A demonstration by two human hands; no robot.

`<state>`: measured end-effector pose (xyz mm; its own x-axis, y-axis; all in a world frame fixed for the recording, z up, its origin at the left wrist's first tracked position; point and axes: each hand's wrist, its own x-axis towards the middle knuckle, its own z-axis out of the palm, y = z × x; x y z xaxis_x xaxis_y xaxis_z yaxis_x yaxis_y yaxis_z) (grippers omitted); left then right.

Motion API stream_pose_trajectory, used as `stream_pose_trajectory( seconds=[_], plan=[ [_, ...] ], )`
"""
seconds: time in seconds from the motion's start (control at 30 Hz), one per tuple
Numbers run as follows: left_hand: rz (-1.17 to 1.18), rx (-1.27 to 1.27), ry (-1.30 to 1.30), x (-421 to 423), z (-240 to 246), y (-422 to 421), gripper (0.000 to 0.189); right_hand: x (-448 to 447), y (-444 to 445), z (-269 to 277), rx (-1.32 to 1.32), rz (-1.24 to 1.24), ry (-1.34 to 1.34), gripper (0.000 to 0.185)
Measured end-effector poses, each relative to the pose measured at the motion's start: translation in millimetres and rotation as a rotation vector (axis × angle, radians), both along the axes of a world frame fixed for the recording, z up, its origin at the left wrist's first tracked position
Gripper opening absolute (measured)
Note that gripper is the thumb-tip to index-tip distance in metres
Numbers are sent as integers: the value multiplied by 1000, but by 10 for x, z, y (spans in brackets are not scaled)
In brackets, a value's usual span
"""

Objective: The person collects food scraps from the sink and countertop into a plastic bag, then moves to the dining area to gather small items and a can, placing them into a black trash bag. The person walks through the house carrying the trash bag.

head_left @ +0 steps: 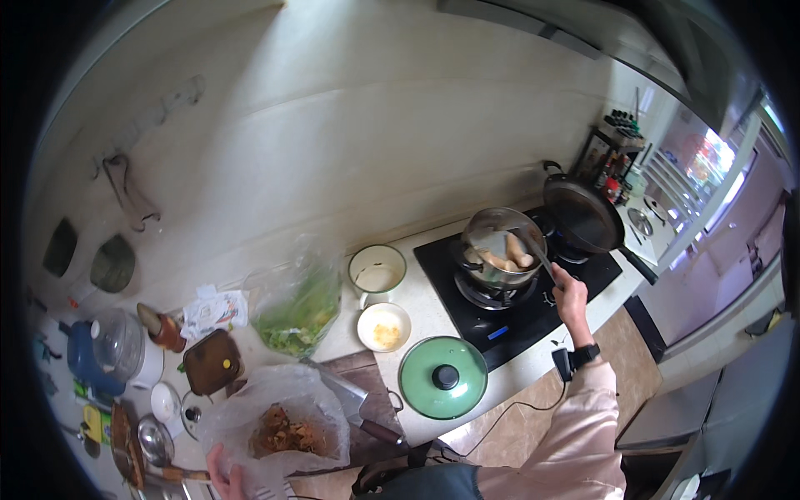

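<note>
My right hand (569, 290) grips the handle of a metal utensil (539, 247), whose far end reaches into a steel pot (494, 276) on the gas stove. Pale pieces of meat (517, 251) lie in the pot, partly in liquid. At the lower left, my left hand (226, 472) touches the edge of a clear plastic bag (281, 381) that holds reddish-brown dried pieces (289, 434). Whether its fingers pinch the plastic cannot be made out. A cleaver (350, 400) lies beside the bag on a dark wooden board (375, 375).
A green glass lid (442, 377) lies near the counter's front edge. Behind it stand a small bowl (384, 327), an enamel mug (377, 269) and a bag of green leaves (297, 315). A black frying pan (582, 212) occupies the far burner. A cable (512, 406) hangs from my right wrist.
</note>
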<state>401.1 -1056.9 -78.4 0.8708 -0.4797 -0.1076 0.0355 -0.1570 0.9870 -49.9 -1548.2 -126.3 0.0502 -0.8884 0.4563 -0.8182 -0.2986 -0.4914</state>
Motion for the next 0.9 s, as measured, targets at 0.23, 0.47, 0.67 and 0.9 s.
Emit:
stream_pose_trajectory(
  seconds=[0.23, 0.47, 0.67, 0.9],
  plan=[
    [-72, -59, 9, 134, 2, -40, 45, 204, 565, -138, 317, 268, -551, 48],
    [-92, -183, 96, 255, -168, -44, 49, 832, 974, -737, 416, 539, -58, 31],
    [-218, -51, -11, 369, -118, 73, 44, 1030, 941, -1130, 351, 587, 93, 26],
    [-201, -106, -13, 267, 41, 60, 44, 899, 790, -1454, 275, 573, 202, 24]
  ],
)
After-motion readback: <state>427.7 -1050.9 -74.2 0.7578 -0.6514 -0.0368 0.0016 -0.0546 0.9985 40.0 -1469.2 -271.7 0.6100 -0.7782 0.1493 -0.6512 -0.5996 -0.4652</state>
